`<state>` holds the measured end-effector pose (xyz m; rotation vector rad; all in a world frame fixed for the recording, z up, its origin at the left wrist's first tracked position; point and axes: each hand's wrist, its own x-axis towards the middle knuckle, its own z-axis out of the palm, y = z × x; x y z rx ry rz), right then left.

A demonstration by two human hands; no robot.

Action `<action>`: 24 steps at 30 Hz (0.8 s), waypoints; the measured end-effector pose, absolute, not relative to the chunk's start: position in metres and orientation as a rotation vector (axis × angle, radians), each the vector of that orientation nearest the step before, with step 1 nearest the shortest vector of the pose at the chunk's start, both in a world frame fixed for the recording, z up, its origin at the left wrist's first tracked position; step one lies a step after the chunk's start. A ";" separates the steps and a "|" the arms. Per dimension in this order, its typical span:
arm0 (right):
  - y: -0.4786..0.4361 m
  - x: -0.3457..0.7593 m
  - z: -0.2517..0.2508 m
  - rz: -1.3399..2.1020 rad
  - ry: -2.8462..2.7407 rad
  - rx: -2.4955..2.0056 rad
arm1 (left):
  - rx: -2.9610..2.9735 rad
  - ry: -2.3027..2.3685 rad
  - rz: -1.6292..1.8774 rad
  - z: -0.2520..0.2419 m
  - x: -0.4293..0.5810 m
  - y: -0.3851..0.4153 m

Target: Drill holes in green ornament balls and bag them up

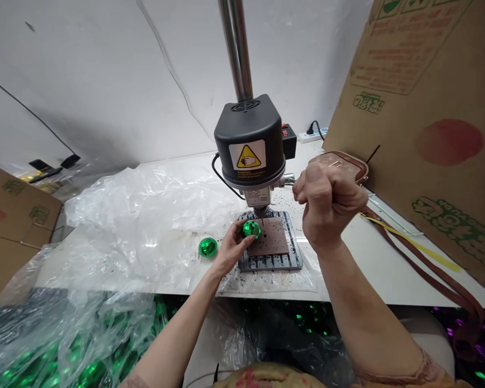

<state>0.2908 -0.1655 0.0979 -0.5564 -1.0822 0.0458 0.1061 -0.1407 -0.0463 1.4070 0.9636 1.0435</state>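
A small black drill press [248,143] stands on the table, a yellow warning label on its front. My left hand [235,242] is closed around a shiny green faceted ball [251,229], resting it on the brown board [277,242] below the drill head. That board lies on the slotted grey base plate [270,263], which is strewn with dark shavings. To the left of my left hand sits another green faceted piece [207,247]. My right hand [329,202] is raised in a fist at the press's feed lever [288,180]; its fingers cover most of the lever.
Clear plastic sheeting [145,205] spreads over the table's left side. A large cardboard box [428,134] stands at right, another box [16,231] at left. A brown bag [347,161] with a strap lies behind my right hand. Green shiny pieces [76,355] fill plastic below the table edge.
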 end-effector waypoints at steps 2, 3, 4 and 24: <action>-0.166 0.290 0.099 0.052 -1.076 -0.521 | 1.481 1.000 1.014 -0.049 0.107 -0.139; -0.166 0.290 0.099 0.055 -1.072 -0.509 | 1.515 1.015 0.997 -0.049 0.108 -0.139; -0.166 0.290 0.099 0.056 -1.070 -0.509 | 1.547 1.029 0.983 -0.048 0.108 -0.138; -0.164 0.291 0.116 0.113 -1.083 -0.566 | 1.682 1.159 1.100 -0.052 0.134 -0.138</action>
